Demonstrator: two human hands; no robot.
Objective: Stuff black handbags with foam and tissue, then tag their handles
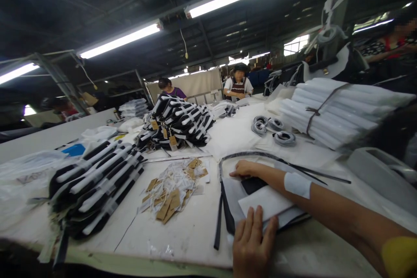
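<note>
A flat black bag [228, 215], partly covered by translucent grey-white wrapping, lies in front of me, with a folded white sheet [265, 203] on top. Its long dark strap [254, 153] curves around the far side. My right hand [243, 168] reaches across from the right, its fingers bent and closed at the far edge of the bag; what lies under the fingertips is partly hidden. At the near edge, my left hand [252, 241] rests with fingers apart, touching the bag and the white sheet.
Paper tags with strings [176, 186] lie heaped to the left. Wrapped black bags stand in a near stack [100, 178] and a farther stack [182, 119]. Coiled straps [283, 138] and a tied white bundle [339, 108] are at right. Co-workers [239, 84] sit beyond the table.
</note>
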